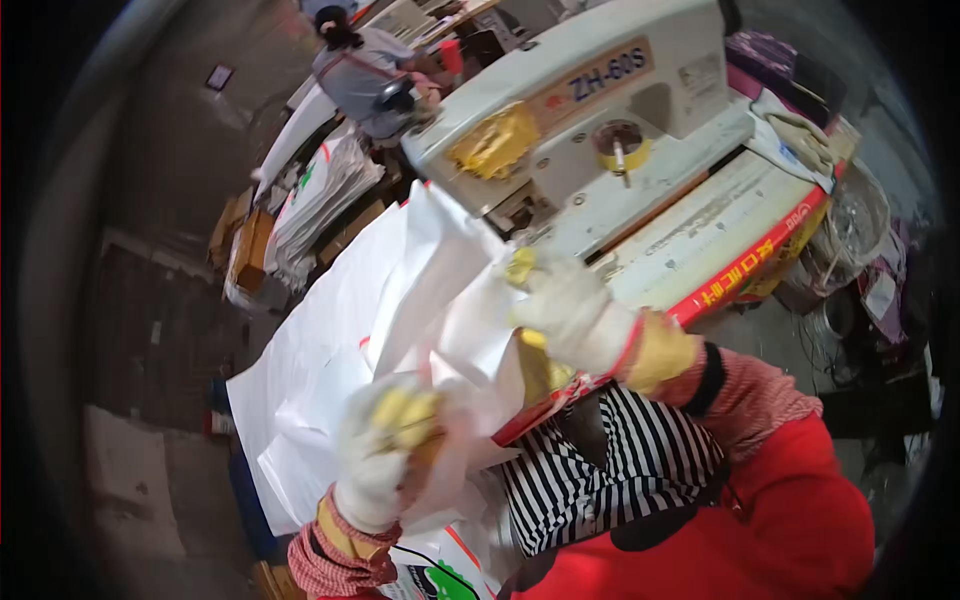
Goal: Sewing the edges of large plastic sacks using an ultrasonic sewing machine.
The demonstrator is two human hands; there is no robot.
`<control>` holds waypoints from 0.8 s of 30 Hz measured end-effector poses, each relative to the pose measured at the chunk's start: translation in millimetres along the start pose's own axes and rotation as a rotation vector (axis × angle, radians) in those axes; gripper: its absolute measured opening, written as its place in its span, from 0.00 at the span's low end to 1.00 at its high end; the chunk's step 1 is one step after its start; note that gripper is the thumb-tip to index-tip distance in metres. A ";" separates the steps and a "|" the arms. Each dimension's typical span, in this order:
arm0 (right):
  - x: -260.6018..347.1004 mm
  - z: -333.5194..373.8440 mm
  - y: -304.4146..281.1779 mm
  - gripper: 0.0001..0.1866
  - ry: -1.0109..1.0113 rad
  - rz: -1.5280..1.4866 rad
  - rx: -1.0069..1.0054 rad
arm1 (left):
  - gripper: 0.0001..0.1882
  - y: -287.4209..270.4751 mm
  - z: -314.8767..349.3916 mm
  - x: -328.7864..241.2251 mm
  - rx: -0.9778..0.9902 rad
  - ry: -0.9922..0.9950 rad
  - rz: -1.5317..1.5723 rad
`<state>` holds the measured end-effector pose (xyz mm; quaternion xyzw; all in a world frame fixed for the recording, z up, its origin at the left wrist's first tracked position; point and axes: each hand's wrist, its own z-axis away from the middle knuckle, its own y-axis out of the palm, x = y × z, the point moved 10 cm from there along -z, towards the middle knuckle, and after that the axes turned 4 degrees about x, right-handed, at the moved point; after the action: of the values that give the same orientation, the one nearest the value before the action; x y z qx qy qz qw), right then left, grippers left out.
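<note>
- Step in hand, my read: handling the white sheets (325, 350), both gloved hands at their near, right-hand part.
- Left hand (392, 445): fingers (405, 410) curled, yellow-tipped, over the sheets. Motion blur; can't tell how far open, or whether they grip a layer.
- Right hand (572, 308): fingers bent at the right edge of the sheets, just short of the machine (690, 110). Also blurred; can't confirm a hold.
- Sheets: between the two sets of fingers and spread out to the left and beyond, creased, with a raised fold ahead of the left fingers.
- Next move, as I judge it, calls for a sure pinch on one layer and the fold kept flat.
- Writing: large dark-blue characters on an orange-brown plate (590, 80), beyond the right fingers; small pale label (700, 75) to its right, unreadable.
- Red strip (745, 272) on the desk (690, 235) edge, right of the right fingers: yellow characters.
- Printed white sack (445, 575), nearer the body than the left fingers: green figure, dark block, mostly cut off.
</note>
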<state>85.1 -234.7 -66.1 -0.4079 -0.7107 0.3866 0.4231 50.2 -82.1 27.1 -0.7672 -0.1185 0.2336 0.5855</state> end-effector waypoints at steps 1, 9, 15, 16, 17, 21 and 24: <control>6.9 13.2 -31.6 0.06 -0.110 -0.108 -0.138 | 0.26 -15.4 18.7 27.1 -0.148 -0.322 0.138; -50.6 90.7 -131.6 0.20 0.330 -1.235 -0.356 | 0.39 -17.8 138.4 128.0 -0.204 -0.329 -0.378; -40.5 107.7 -144.7 0.23 0.223 -1.281 -0.528 | 0.18 17.2 191.0 217.5 -0.090 -0.689 -0.151; -34.0 104.8 -145.7 0.21 0.188 -1.276 -0.524 | 0.14 9.0 192.2 221.6 -0.077 -0.694 -0.288; -29.2 105.6 -147.0 0.21 0.164 -1.270 -0.508 | 0.11 -4.4 194.7 226.3 -0.062 -0.702 -0.427; 27.6 70.1 -126.5 0.12 0.093 -0.657 -0.221 | 0.12 -205.7 310.4 239.9 -1.046 -0.546 -0.329; 123.1 40.0 -80.2 0.12 -0.119 -0.997 0.021 | 0.06 -239.5 402.2 196.3 -1.469 -0.632 -0.317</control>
<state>-9.9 -160.7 27.2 0.0084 -0.8382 0.1669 0.5192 41.6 414.9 129.9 -0.8274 -0.5082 0.2163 -0.1020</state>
